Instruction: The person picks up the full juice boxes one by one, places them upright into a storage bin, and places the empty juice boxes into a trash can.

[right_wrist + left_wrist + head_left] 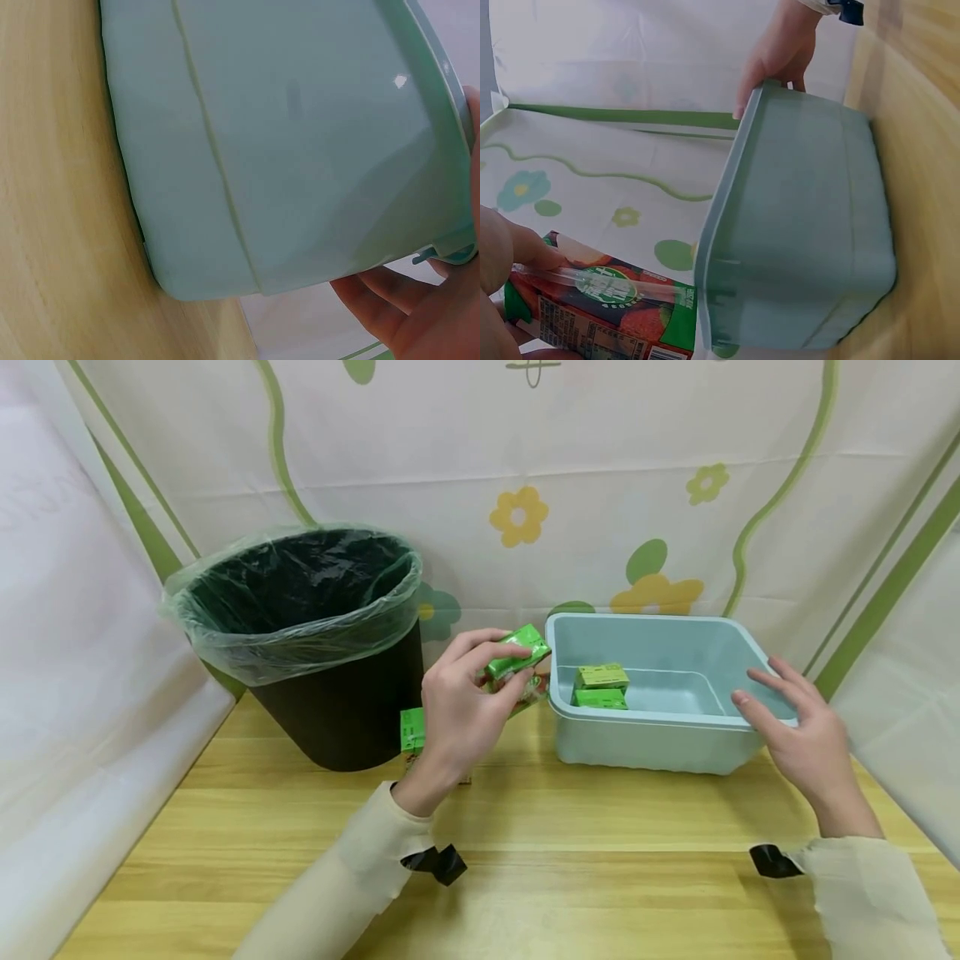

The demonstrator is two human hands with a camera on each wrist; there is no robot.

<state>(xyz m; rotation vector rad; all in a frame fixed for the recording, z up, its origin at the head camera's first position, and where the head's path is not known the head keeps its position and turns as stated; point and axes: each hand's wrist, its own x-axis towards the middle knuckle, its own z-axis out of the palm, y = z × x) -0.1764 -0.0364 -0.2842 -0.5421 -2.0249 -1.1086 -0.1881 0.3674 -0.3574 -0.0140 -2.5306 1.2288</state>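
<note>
My left hand (467,692) pinches a small green juice carton (522,647) between thumb and fingers, beside the left rim of the light blue plastic tub (645,739). In the left wrist view the carton (622,300) shows strawberry pictures, a round green logo and a clear strip across its face. Inside the tub, two green cartons (602,677) sit against the left front. My right hand (810,739) grips the tub's right rim, thumb over the rim and other fingers along the outer end wall (382,300).
A black bin (341,710) with a translucent green liner (300,643) stands at the left. Another green-topped carton (412,727) is on the wooden table (570,860), partly hidden behind my left hand. A flowered cloth (600,468) hangs behind everything.
</note>
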